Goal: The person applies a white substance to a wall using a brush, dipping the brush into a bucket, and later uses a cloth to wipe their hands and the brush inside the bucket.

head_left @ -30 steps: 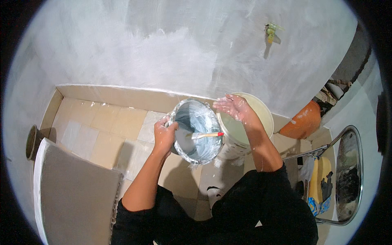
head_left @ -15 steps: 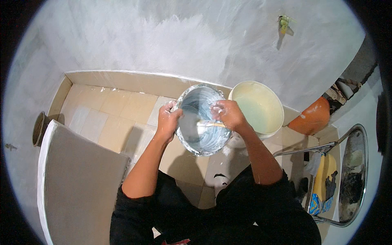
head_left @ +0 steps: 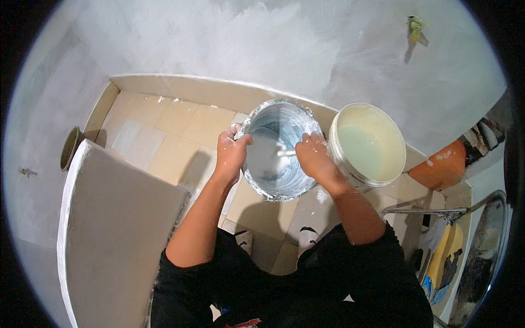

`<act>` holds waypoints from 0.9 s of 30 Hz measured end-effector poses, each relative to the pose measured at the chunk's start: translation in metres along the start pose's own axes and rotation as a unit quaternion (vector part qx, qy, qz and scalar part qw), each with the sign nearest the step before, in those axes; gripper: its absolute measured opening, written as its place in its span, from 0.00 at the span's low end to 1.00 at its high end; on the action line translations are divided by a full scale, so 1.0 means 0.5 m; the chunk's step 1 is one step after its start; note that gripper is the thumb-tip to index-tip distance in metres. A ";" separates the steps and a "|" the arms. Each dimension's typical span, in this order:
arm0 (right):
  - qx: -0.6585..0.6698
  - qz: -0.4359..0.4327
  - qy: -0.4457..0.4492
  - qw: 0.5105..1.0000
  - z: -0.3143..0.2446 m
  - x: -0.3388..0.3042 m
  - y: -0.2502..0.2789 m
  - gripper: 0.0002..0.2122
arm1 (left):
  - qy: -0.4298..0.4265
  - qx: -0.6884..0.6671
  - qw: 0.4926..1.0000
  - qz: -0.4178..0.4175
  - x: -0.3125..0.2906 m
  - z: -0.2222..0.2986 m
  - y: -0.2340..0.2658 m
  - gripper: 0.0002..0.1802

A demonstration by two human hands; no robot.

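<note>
A bucket (head_left: 297, 123), its inside and rim smeared with white paste, is tilted in front of me, its mouth facing me. My left hand (head_left: 232, 152) grips the left side of its rim, with white residue on the fingers. Inside the mouth, my right hand (head_left: 316, 157) is closed around a pale stick-like tool (head_left: 285, 153) coated in white; its lower end is hard to make out. Right beside that hand stands a cream bucket (head_left: 395, 124) holding cloudy, pale green liquid.
A low partition (head_left: 120, 235) rises at left, near a dark round vessel (head_left: 70, 148). An orange container (head_left: 439, 165) stands at far right, above a metal-framed chair (head_left: 484, 240) carrying yellow and blue items. A pipe stub (head_left: 415, 34) juts from the plastered wall (head_left: 219, 44).
My right hand has turned and shifted, with the tool now pointing left from it inside the bucket. My left hand keeps hold of the rim. The view has shifted, showing both feet.
</note>
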State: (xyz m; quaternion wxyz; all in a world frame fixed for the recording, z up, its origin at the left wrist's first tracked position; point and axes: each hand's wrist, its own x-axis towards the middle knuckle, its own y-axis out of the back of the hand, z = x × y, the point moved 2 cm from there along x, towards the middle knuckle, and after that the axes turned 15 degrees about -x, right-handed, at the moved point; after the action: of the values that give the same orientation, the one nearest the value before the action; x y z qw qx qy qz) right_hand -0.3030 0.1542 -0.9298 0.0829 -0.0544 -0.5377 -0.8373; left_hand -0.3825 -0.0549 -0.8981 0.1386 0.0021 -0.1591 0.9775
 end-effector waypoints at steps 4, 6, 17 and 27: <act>0.185 -0.072 -0.049 0.979 0.037 0.027 0.033 0.06 | -0.006 0.141 0.990 0.013 -0.006 0.028 -0.021 0.08; 0.216 -0.028 -0.031 0.976 0.051 0.024 0.026 0.05 | 0.016 0.140 0.990 -0.013 -0.003 0.038 -0.035 0.08; 0.305 0.078 0.018 0.949 -0.026 0.067 0.034 0.10 | 0.072 -0.042 0.996 0.042 0.011 0.045 -0.019 0.12; 0.324 0.057 0.092 0.940 -0.020 0.051 0.085 0.12 | 0.036 -0.120 0.991 0.049 0.004 0.063 0.009 0.11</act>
State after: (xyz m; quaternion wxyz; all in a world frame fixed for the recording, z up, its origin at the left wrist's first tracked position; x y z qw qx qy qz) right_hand -0.3196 0.1257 -0.8916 0.1926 0.0217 -0.7658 -0.6132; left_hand -0.3870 -0.0683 -0.8694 0.0957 -0.0578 -0.2700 0.9563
